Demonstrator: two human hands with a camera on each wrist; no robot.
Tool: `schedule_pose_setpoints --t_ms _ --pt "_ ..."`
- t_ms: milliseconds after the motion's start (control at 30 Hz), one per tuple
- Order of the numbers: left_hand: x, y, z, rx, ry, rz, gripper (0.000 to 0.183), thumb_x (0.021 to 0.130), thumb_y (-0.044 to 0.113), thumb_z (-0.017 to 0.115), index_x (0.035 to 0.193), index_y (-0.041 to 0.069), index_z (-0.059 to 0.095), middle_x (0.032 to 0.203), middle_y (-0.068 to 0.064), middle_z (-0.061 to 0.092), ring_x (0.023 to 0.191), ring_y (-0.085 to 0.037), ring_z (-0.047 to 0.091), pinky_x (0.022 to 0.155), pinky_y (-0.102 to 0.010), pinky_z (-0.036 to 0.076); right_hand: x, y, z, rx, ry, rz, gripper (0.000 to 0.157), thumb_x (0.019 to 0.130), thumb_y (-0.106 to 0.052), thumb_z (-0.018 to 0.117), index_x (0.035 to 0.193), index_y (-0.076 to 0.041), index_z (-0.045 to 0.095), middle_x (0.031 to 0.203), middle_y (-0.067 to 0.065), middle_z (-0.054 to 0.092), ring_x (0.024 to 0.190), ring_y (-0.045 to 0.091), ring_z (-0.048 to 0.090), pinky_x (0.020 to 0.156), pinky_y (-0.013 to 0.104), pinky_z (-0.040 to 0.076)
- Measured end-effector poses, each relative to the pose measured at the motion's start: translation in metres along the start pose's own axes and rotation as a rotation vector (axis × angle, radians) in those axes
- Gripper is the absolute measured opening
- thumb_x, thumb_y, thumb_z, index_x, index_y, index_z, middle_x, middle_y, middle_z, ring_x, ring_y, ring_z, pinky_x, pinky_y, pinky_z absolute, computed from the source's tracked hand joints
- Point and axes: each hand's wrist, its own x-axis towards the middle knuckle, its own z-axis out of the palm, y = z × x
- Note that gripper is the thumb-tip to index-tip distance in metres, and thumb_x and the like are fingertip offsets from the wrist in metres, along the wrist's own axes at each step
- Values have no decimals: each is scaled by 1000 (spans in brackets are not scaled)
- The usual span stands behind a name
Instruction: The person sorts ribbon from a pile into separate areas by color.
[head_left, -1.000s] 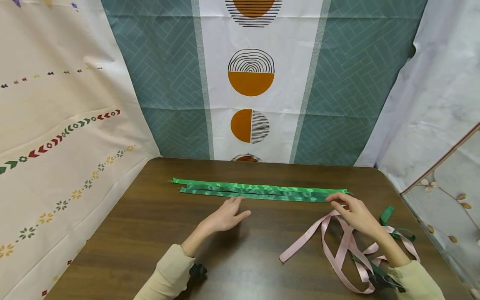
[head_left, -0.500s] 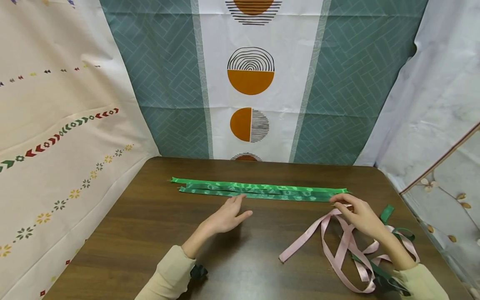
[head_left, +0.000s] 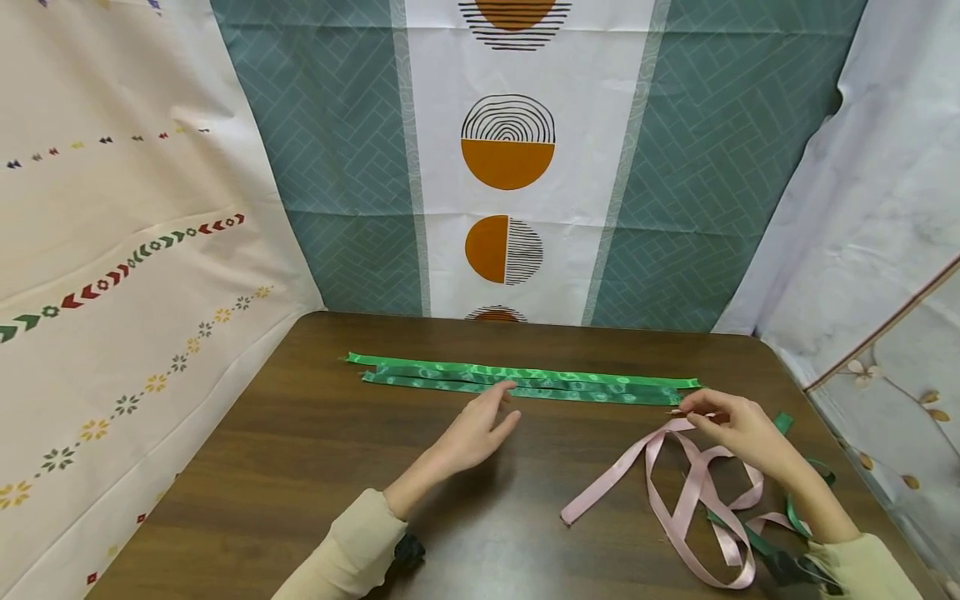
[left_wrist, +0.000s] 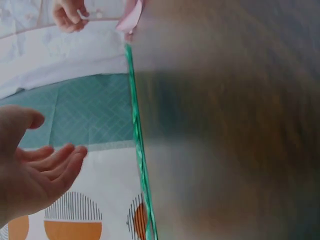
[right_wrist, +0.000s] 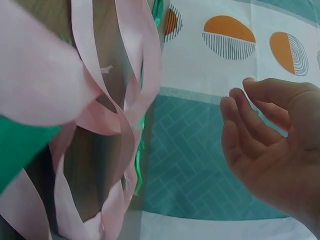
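Observation:
Light green patterned ribbon (head_left: 435, 364) lies straight across the far part of the table. Darker green patterned strips (head_left: 600, 397) run alongside its near side. My left hand (head_left: 471, 429) hovers by their near edge, fingers relaxed; the left wrist view shows the same hand (left_wrist: 45, 172) raised clear of the table with nothing in it. Close to the strips' right end is my right hand (head_left: 738, 425), above a loosely looped pink ribbon (head_left: 600, 493). Its fingers bend loosely, and in the right wrist view this hand (right_wrist: 275, 145) holds nothing. My right forearm hides part of the loops.
More dark green ribbon (head_left: 782, 422) lies tangled with the pink loops at the right of the brown table (head_left: 285, 467). A patterned curtain (head_left: 345, 167) hangs behind the table's far edge. Cream cloth (head_left: 150, 275) borders the left side, whitish cloth (head_left: 885, 167) the right.
My left hand has shifted right along the green strips and slightly up. The right hand has moved a little to the right, away from the strips' end. The ribbons lie as before.

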Motion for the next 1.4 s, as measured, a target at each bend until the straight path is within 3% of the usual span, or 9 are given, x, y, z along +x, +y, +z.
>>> schedule_pose_setpoints --t_ms 167,333,533,800,900,1033,1200,1300,1400 --pt "6 6 13 -19 111 53 33 100 16 50 132 7 50 107 -8 67 97 -17 65 84 -32 53 -1 3 -9 -23 -25 -33 18 90 -7 66 104 -19 68 97 -9 70 86 -7 62 69 22 53" --pt "12 13 24 -63 164 59 28 99 13 50 126 7 54 99 -6 67 88 -14 64 78 -26 53 -4 5 -19 8 -96 4 15 93 -9 62 104 -19 67 95 -13 68 83 -4 63 66 21 51" --pt "20 23 35 -126 167 60 28 100 13 48 127 6 53 100 -10 67 85 -13 64 75 -23 53 -12 9 -32 44 -184 34 13 97 -11 57 107 -14 65 94 -10 69 83 -5 62 63 22 51" --pt "28 34 50 -174 143 93 24 100 12 48 122 7 56 96 -4 68 80 -6 63 71 -16 50 -26 26 -50 35 -161 61 14 98 -9 54 107 -8 65 88 -15 65 76 -3 60 59 24 49" --pt "31 38 55 -173 97 135 21 100 11 49 117 6 60 96 -6 70 79 -4 61 70 -15 49 -30 34 -54 46 -142 32 13 97 -3 54 106 -4 64 84 -17 64 74 -3 59 58 23 47" --pt "33 45 60 -132 -55 197 20 101 14 49 114 8 64 101 -7 71 81 -1 59 72 -12 47 -36 43 -58 93 -153 16 17 95 7 48 106 3 61 89 -20 62 77 -4 59 59 22 48" --pt "34 56 65 -75 -212 257 23 101 17 49 114 8 65 104 -4 71 85 2 59 74 -10 46 -43 50 -60 145 -182 -12 29 90 18 43 102 1 63 91 -23 60 77 -3 59 57 20 46" --pt "37 64 71 -49 -255 296 22 102 17 49 114 8 65 103 -3 71 84 3 58 73 -9 45 -49 54 -62 122 -199 -38 32 86 21 42 99 1 63 91 -24 60 78 -4 58 58 20 46" --pt "39 72 80 -24 -293 325 22 102 16 48 114 9 65 103 -2 71 82 6 56 72 -6 43 -56 55 -65 25 -222 11 31 84 19 46 99 -1 64 93 -25 60 81 -9 55 61 18 46"
